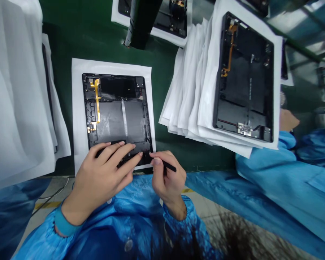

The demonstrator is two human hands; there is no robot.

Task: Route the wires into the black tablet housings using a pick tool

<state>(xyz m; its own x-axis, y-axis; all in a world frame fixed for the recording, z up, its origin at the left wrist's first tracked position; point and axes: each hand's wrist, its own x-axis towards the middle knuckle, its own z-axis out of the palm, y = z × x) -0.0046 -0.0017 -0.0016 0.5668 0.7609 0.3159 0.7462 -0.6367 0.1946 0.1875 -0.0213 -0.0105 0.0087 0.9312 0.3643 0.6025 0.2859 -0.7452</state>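
A black tablet housing (111, 119) with an orange flex cable (98, 103) along its left side lies inside-up on a white foam sheet (79, 108). My left hand (104, 173) rests flat over the housing's near edge, fingers stretched out and slightly apart, hiding the parts beneath. Between the thumb and fingers of my right hand (169, 175) is a thin black stick-like tool (170, 166). Its tip end is by the housing's near right corner; whether it touches there I cannot tell.
On the right, another tablet housing (241, 83) tops a stack of white foam sheets (189, 86). More foam sheets (16, 83) hang close on the left. A dark post (142, 25) rises behind, and a co-worker's blue sleeve (281, 173) is at the right.
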